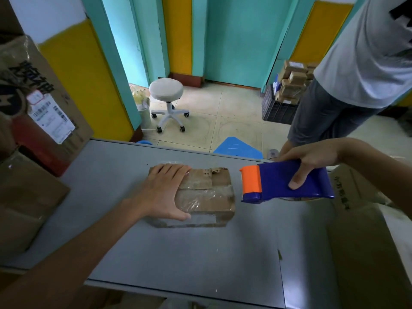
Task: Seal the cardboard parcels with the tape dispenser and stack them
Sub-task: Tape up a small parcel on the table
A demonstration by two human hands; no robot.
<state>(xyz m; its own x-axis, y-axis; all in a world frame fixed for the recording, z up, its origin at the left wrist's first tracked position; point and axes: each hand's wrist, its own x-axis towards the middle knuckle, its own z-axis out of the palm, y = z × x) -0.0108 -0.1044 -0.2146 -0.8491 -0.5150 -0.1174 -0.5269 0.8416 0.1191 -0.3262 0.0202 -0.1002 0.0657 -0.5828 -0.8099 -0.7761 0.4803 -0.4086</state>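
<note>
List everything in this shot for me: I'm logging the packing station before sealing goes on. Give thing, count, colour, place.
parcel: one, brown cardboard with clear tape, mid-table
tape dispenser: one, blue with orange front, just right of the parcel
table: one, grey, foreground
cartons: several, brown, left of the table
stool: one, white, on the floor beyond the table
crate: one, black, holding small brown parcels, far floor at right
bystander: one, white shirt, grey shorts, beyond the table at right
left grip: one bare hand, fingers flat on the parcel's left end
right grip: one bare hand, holds the tape dispenser
</note>
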